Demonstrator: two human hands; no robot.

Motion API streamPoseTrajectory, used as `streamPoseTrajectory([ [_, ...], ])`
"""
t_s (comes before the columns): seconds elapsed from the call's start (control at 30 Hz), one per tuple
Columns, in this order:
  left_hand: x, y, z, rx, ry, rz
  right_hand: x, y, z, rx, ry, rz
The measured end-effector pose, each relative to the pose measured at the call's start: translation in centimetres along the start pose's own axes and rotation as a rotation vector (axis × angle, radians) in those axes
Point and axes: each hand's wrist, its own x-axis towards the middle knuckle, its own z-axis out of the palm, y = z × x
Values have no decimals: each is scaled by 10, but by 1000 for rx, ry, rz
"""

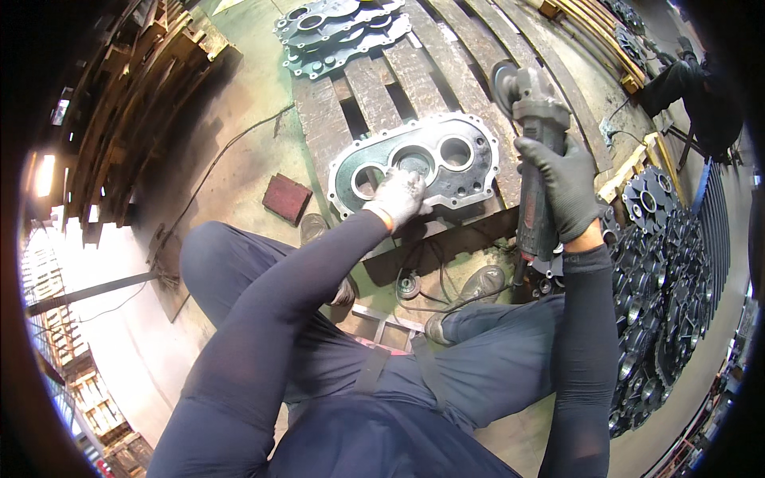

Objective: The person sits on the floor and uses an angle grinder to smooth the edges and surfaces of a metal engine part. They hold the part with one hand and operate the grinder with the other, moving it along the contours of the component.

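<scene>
My right hand [564, 185], in a dark glove, is wrapped around the body of an angle grinder [539, 119]. The grinder is held upright, its disc [504, 84] at the far end, to the right of a metal housing cover [460, 182] and apart from it. That cover is an oblong casting with three large round bores and a lobed, bright rim. It lies on a wooden pallet [319, 107]. My left hand [401, 195], in a pale, soiled glove, grips the cover by its middle bore, and its fingertips are partly hidden there.
More castings [343, 36] lie stacked at the pallet's far left. Many black castings [657, 279] are piled at right. A dark red block [287, 199] and a loose disc [408, 285] with a cable lie on the floor. Another person [709, 99] is at far right; wooden pallets [135, 103] stand left.
</scene>
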Motion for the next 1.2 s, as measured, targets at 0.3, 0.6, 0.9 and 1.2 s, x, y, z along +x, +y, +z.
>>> streamPoseTrajectory([
  [0.3,-35,-82,-233,132,72,-286,19,74,14,-407,-202,30],
  [0.6,-69,-120,-277,-359,494,-448,8,60,88,-686,-448,27],
  [0.9,-94,-135,-300,-279,442,-356,1,30,154,-814,-506,1],
  [1.2,-107,-125,-313,-352,199,-313,15,43,134,-943,-417,53],
])
